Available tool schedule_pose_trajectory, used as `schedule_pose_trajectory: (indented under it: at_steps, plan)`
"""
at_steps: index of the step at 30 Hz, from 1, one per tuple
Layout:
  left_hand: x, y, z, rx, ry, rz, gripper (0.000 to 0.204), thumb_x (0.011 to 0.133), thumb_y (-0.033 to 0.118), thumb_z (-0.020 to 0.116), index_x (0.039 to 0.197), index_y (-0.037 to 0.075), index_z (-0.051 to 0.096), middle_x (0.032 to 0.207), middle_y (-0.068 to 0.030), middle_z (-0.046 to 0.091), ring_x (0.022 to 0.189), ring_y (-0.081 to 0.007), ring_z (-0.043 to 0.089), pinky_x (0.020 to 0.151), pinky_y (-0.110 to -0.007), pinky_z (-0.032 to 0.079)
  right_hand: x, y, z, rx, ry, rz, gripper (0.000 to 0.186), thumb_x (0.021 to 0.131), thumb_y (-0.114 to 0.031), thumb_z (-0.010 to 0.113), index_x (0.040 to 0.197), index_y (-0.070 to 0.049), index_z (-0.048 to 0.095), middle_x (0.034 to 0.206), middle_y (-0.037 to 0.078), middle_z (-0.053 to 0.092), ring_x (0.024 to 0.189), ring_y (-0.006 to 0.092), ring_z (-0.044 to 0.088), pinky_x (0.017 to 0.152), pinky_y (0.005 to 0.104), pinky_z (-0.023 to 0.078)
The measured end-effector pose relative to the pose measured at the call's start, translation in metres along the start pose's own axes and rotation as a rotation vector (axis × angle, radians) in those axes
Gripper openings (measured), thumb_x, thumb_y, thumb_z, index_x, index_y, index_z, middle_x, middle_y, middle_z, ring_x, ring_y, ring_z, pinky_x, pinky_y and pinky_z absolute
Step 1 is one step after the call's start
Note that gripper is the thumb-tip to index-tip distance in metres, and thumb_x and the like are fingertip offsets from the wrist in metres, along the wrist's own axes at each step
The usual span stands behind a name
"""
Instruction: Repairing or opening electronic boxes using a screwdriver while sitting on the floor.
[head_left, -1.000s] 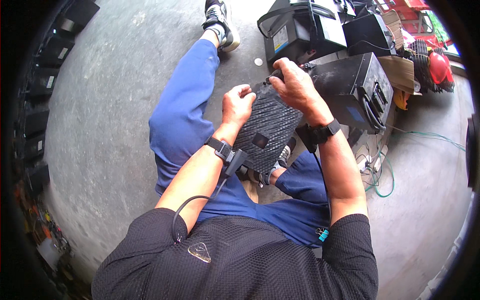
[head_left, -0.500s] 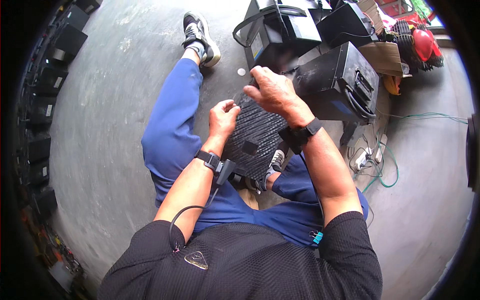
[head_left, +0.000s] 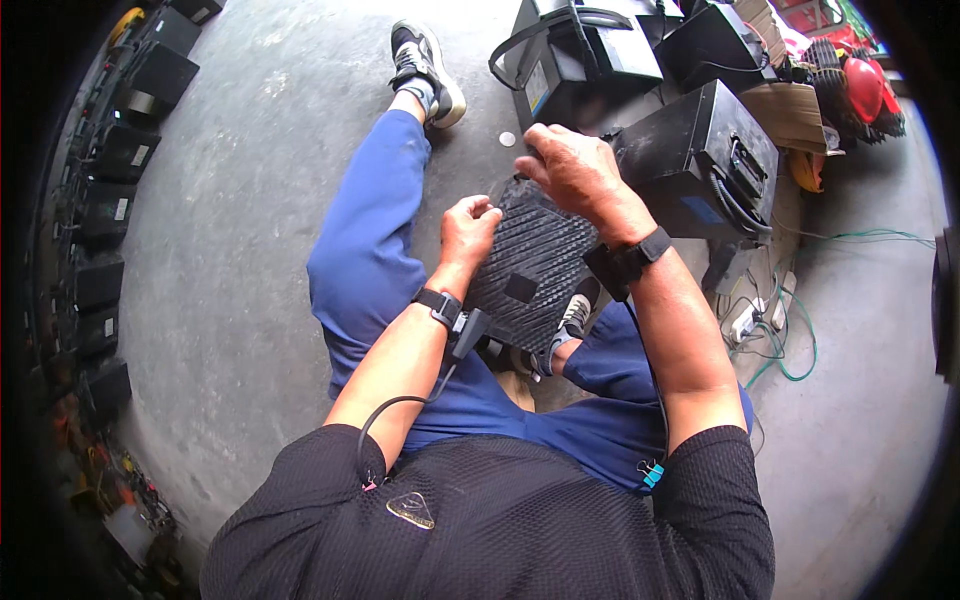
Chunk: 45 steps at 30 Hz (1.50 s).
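Observation:
A black panel with slanting ridges [head_left: 545,245] stands between my legs, a small plain dark square [head_left: 519,288] on its face. Beside the panel's left edge is my left hand [head_left: 468,235], fingers curled and pressed together; what they hold, if anything, is hidden. Over the panel's far end, my right hand [head_left: 583,178] bends down with its fingers closed round something dark that I cannot make out. Just right of it lies a black metal box [head_left: 665,150] with a handle and a coiled cable.
Another black box [head_left: 580,65] with a cable loop stands ahead. A small pale disc [head_left: 507,139] lies on the floor. At right are power strips [head_left: 744,322] with green cable [head_left: 800,375] and an opened cardboard carton [head_left: 790,115]. Several black boxes [head_left: 112,210] line the left side.
The whole scene has shifted a little to the right in the picture. Both hands keep nearly the same place and pose against the ridged panel.

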<state>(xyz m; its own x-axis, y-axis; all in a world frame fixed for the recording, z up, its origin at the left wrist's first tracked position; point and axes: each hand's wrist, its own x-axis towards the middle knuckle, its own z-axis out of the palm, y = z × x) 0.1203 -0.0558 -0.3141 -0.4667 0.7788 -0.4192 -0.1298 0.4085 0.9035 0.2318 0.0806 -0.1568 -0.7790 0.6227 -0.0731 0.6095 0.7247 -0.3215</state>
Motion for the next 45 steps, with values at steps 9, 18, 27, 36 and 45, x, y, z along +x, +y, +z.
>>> schedule_pose_trajectory:
  at_steps: [9,18,27,36,45]
  plan:
    - [0.000,-0.001,-0.003,0.048,0.007,-0.021,0.043,0.082,0.011,0.073,0.120,-0.007,0.063,0.113,-0.0177,0.070,0.104,-0.0223,0.067,0.094,-0.033,0.052,-0.006,0.005,-0.003,-0.005,-0.038,-0.016,0.035,0.086,-0.030,0.069,0.114,-0.009,0.061,0.106,0.014,0.065,0.094,0.0363,0.067,0.079,0.0463,0.054]
    - [0.002,-0.008,0.002,0.060,-0.018,-0.028,0.044,0.082,0.012,0.074,0.120,-0.007,0.063,0.113,-0.0175,0.070,0.103,-0.0223,0.067,0.093,-0.033,0.052,0.000,0.001,-0.004,-0.047,0.004,0.017,0.030,0.087,-0.026,0.066,0.111,-0.009,0.061,0.101,0.014,0.065,0.091,0.0363,0.067,0.077,0.0456,0.054]
    - [0.003,-0.012,0.002,0.088,-0.038,-0.026,0.044,0.082,0.012,0.073,0.121,-0.007,0.063,0.115,-0.0182,0.069,0.106,-0.0228,0.067,0.093,-0.033,0.052,0.001,0.001,-0.001,-0.006,0.030,0.003,0.027,0.086,-0.021,0.064,0.109,-0.008,0.062,0.101,0.016,0.065,0.090,0.0367,0.067,0.077,0.0466,0.054]
    - [0.003,-0.011,0.001,0.078,-0.044,-0.034,0.045,0.083,0.011,0.073,0.122,-0.008,0.062,0.117,-0.0188,0.068,0.107,-0.0232,0.066,0.095,-0.033,0.051,0.002,-0.004,-0.005,-0.071,0.011,0.012,0.027,0.084,-0.022,0.066,0.107,-0.008,0.062,0.101,0.014,0.067,0.089,0.0358,0.068,0.077,0.0461,0.055]
    - [0.004,-0.014,0.001,0.072,-0.022,-0.019,0.043,0.083,0.012,0.072,0.121,-0.008,0.063,0.115,-0.0185,0.069,0.106,-0.0232,0.066,0.094,-0.033,0.051,-0.001,-0.005,-0.004,-0.068,0.034,0.004,0.032,0.086,-0.032,0.070,0.107,-0.009,0.063,0.102,0.014,0.067,0.090,0.0355,0.068,0.077,0.0456,0.055]
